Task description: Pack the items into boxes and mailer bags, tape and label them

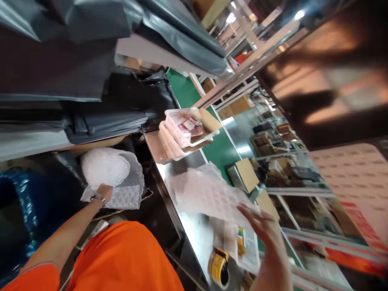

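My left hand [104,191], with a band on its wrist, reaches down into a bin of bubble wrap. It touches the bubble wrap [125,197] beside a rounded white bundle [104,167]; its fingers are hidden in the wrap, so its grip cannot be told. On the right, my right hand [262,226] is smeared by motion. It holds one end of a translucent bubble wrap sheet [203,194], which stretches leftward over the metal worktable [190,228].
Stacked white baskets [178,135] with pink packets stand at the table's far end. A yellow-and-black tape roll [218,268] lies near another white basket [251,246]. Black plastic sheeting [121,101] covers the shelf at left. A metal post [230,89] and shelving are beyond.
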### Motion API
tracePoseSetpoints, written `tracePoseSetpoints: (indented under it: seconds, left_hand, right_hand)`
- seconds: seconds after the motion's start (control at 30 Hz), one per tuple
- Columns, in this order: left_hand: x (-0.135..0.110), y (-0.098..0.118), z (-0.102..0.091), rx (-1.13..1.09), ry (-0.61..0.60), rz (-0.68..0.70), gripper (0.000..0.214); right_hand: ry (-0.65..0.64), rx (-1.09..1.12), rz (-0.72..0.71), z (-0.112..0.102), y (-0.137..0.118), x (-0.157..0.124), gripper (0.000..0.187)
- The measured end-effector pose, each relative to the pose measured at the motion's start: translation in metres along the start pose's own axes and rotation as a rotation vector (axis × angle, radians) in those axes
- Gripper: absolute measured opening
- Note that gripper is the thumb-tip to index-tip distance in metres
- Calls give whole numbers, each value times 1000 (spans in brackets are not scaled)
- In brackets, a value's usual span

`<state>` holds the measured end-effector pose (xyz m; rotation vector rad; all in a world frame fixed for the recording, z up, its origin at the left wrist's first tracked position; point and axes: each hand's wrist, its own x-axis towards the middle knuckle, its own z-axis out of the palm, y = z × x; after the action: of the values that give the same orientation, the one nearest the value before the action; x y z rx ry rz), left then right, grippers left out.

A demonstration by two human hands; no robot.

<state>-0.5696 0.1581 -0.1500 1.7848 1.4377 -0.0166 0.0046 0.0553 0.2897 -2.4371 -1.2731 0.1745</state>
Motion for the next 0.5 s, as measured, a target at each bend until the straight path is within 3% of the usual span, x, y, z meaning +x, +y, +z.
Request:
tracePoseSetpoints:
  seconds: [0.03,0.1,0.17,0.23,0.3,0.4,0.5]
  left_hand:
    - [0,5,-2,49,-11,-17,5]
    - [2,20,-7,136,-25,-34,23]
    - [6,42,-9,217,-23,-36,44]
    - [13,75,-8,287,15,5,61]
    - [18,120,-2,292,108,139,73]
    - [16,213,23,130,219,497,79]
    - [-1,325,67,1,139,805,83]
  right_hand:
    - [114,96,75,-21,14,-12,54]
    - [357,204,192,-53,37,-39,62]
    - [595,255,245,-72,56,-66,66]
    - [678,275,238,-78,76,-86,66]
    - [584,272,222,-78,98,-97,59]
    - [357,262,188,-72,138,-106,46]
    - [259,310,125,-64,180,-118,42]
